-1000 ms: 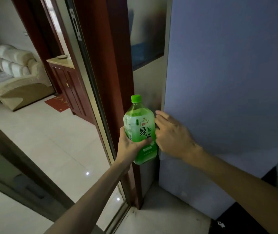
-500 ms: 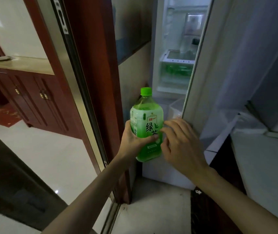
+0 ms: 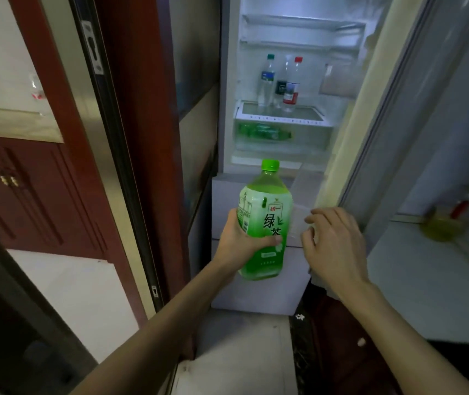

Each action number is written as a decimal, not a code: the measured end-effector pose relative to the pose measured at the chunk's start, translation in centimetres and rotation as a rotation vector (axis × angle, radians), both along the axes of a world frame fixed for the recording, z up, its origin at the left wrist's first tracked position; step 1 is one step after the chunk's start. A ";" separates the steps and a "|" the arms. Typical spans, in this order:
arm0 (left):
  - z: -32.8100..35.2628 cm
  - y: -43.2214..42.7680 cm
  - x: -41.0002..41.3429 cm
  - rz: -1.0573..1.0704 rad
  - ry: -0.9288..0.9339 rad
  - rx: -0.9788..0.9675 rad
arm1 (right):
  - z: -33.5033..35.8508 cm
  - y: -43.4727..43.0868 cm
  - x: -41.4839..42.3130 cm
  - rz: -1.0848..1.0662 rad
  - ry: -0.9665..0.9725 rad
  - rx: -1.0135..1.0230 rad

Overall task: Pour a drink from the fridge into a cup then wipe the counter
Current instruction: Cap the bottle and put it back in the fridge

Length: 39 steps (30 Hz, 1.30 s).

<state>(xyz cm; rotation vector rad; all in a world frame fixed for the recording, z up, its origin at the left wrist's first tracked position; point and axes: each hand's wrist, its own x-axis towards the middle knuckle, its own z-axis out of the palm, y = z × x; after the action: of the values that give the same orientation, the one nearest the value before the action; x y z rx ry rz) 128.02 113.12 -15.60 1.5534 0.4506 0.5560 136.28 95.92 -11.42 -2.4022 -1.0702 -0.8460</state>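
My left hand grips a large green tea bottle with a green cap, held upright in front of the fridge. My right hand hovers just right of the bottle, fingers spread and curled, holding nothing, near the edge of the fridge door. The fridge stands open and lit. On its shelf stand three clear bottles, and a green bottle lies in the drawer below. A light counter lies at the right. No cup is in view.
A red wooden door frame with a metal sliding track rises at my left, close to the fridge. A red cabinet stands beyond it. On the counter's far end sit a yellowish bottle and a red-topped one.
The fridge door has swung open wide, showing the lit shelves and bottles. My right hand has come off the door edge. The bottle stays in my left hand.
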 end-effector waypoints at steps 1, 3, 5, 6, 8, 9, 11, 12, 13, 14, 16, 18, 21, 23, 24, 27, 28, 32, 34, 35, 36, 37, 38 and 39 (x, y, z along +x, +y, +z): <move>0.1 -0.1 0.1 -0.018 0.002 0.004 | 0.1 -0.1 0.0 -0.024 0.022 0.021; 0.2 -0.2 0.4 -0.055 0.007 0.018 | 0.3 -0.2 0.1 -0.039 0.100 0.062; 0.5 -0.3 0.7 -0.070 0.005 0.019 | 0.7 -0.2 0.2 -0.002 0.228 0.127; 0.6 -0.3 0.8 -0.075 -0.003 0.021 | 0.9 -0.1 0.1 0.038 0.295 0.160; 1.0 -0.3 1.1 -0.088 -0.021 0.027 | 1.4 0.0 0.0 0.124 0.407 0.221; 1.2 -0.3 1.3 -0.097 -0.032 0.033 | 1.7 0.1 0.0 0.160 0.448 0.247; 1.8 -0.2 1.7 -0.110 -0.043 0.037 | 2.0 0.3 0.3 0.213 0.509 0.301; 2.1 -0.2 2.0 -0.116 -0.046 0.038 | 2.2 0.4 0.6 0.236 0.529 0.333; 2.3 -0.1 2.4 -0.119 -0.047 0.041 | 2.3 0.5 1.0 0.256 0.543 0.360; 2.6 0.0 2.8 -0.115 -0.046 0.045 | 2.5 0.6 1.4 0.272 0.556 0.380; 3.1 0.4 3.8 -0.094 -0.039 0.040 | 2.8 0.9 2.3 0.293 0.571 0.400; 3.7 0.6 5.0 -0.078 -0.041 0.040 | 3.2 1.2 3.5 0.311 0.574 0.413; 4.7 1.0 6.8 -0.067 -0.053 0.054 | 3.6 1.6 5.6 0.347 0.563 0.422; 5.3 1.3 8.1 -0.059 -0.053 0.072 | 3.9 1.8 7.2 0.375 0.546 0.416; 5.5 1.5 8.9 -0.061 -0.051 0.079 | 4.0 1.9 8.1 0.385 0.541 0.410; 6.1 1.8 11.0 -0.082 -0.047 0.099 | 4.2 2.1 10.7 0.406 0.549 0.401; 6.3 1.7 11.6 -0.088 -0.043 0.106 | 4.2 2.1 11.5 0.410 0.554 0.397; 6.8 1.4 14.2 -0.106 -0.025 0.128 | 4.2 1.5 14.5 0.428 0.594 0.382; 6.9 1.1 15.5 -0.109 -0.018 0.139 | 4.2 0.9 15.7 0.434 0.621 0.392; 6.9 0.9 16.0 -0.108 -0.012 0.138 | 4.2 0.7 16.2 0.432 0.629 0.399; 6.9 0.6 16.5 -0.115 -0.007 0.139 | 4.2 0.5 16.6 0.425 0.633 0.406; 6.9 0.4 17.1 -0.116 -0.001 0.143 | 4.3 0.3 17.0 0.417 0.637 0.414; 6.9 0.4 17.7 -0.117 0.002 0.151 | 4.4 0.2 17.3 0.408 0.640 0.422; 6.9 0.4 18.3 -0.117 -0.002 0.156 | 4.6 0.2 17.7 0.401 0.641 0.425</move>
<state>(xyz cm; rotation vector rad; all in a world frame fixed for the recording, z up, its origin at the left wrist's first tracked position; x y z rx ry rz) 146.33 113.49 -8.71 1.7166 0.3183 0.5119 153.99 96.11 -6.85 -1.8090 -0.9347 -0.1186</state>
